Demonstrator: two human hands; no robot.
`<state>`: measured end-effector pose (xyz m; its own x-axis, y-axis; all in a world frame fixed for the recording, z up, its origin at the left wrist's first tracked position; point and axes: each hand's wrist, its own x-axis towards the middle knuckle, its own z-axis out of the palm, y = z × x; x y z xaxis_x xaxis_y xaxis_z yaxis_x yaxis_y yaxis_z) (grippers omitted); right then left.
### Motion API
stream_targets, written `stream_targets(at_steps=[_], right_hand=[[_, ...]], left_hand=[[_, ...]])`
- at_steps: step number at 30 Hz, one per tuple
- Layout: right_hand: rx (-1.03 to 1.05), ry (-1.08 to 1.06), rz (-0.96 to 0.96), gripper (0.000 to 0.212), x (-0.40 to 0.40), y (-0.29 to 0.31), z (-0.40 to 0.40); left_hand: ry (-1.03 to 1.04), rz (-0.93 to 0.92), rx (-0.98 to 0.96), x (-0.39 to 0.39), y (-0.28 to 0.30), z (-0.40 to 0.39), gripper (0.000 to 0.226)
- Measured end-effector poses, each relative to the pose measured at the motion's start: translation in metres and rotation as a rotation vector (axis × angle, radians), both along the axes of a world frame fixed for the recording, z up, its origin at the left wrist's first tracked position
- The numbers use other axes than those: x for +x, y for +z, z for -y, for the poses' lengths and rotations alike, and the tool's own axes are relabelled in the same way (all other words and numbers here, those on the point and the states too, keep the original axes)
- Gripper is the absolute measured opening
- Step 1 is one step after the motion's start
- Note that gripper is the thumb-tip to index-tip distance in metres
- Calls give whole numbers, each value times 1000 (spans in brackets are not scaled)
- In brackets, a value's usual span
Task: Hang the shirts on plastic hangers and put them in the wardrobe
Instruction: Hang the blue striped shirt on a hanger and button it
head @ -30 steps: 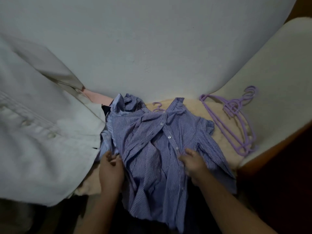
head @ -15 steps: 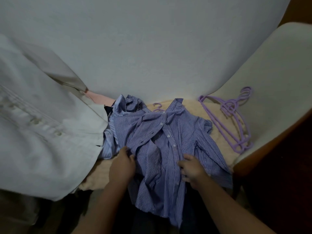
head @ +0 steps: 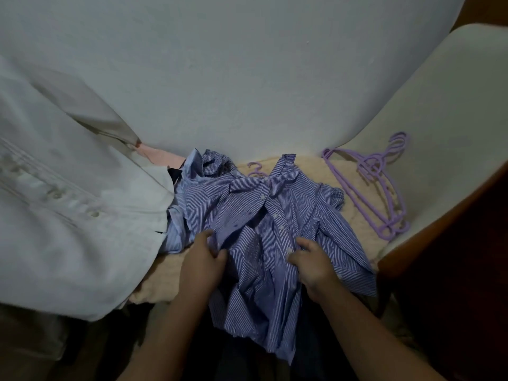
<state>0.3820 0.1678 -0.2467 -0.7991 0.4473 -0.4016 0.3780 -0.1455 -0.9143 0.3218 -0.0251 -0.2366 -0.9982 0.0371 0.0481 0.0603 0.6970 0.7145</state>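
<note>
A blue striped shirt [head: 277, 224] lies spread on a cream blanket [head: 354, 213], its hem hanging over the front edge. A purple hanger hook [head: 255, 170] pokes out at its collar. My left hand [head: 203, 259] pinches the shirt's left front panel. On the button placket, near a white button, my right hand [head: 310, 259] holds the fabric with curled fingers. A stack of purple plastic hangers [head: 376, 185] lies to the right of the shirt.
A large white shirt [head: 68, 210] fills the left side. Behind the striped shirt lie a checked blue garment [head: 217, 163] and a pink one [head: 156, 156]. A white wall [head: 233, 78] stands behind. A wooden edge [head: 439, 224] borders the right.
My left hand has moved right and up onto the shirt's left front panel. My right hand stays at the placket, with its fingers now closed on the fabric.
</note>
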Motion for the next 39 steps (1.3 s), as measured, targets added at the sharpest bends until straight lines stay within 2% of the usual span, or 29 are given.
stream_targets(at_steps=[2, 4, 6, 9, 12, 16, 19, 22, 25, 28, 32, 35, 37, 39], right_hand=[[26, -33, -85, 44, 5, 9, 0], [35, -51, -109, 41, 7, 11, -1], [48, -27, -42, 41, 10, 6, 0], [85, 93, 135, 49, 22, -5, 1], [123, 133, 177, 50, 28, -11, -5], [327, 15, 35, 37, 9, -5, -15], [399, -133, -159, 28, -23, 5, -24], [272, -107, -211, 29, -61, 14, -30], [338, 35, -98, 32, -90, -5, -28], [393, 69, -8, 24, -96, -44, -22], [412, 42, -5, 28, -88, -65, -14], [405, 30, -28, 20, -90, -66, -13], [403, 23, -11, 26, -93, -66, -13], [388, -4, 7, 20, -94, -65, -11]], left_hand=[[-59, -128, 70, 18, 8, -7, 51], [-170, -168, 94, 34, 5, -17, 56], [-262, -77, 82, 43, -11, -24, 61], [-333, 182, -89, 46, -38, -25, 80], [-281, 223, -161, 45, -40, -25, 89], [-158, -28, -64, 34, -18, -39, 68], [-208, -113, 95, 15, 0, -62, 47], [-227, -72, 126, -14, 4, -91, 42], [-174, 20, 77, -48, -13, -105, 46], [-123, 119, 3, -65, -40, -97, 62], [-94, 235, 69, -64, -67, -81, 83], [-89, 233, 104, -66, -74, -77, 77], [-90, 218, 125, -67, -75, -75, 67], [-92, 200, 149, -65, -74, -74, 57]])
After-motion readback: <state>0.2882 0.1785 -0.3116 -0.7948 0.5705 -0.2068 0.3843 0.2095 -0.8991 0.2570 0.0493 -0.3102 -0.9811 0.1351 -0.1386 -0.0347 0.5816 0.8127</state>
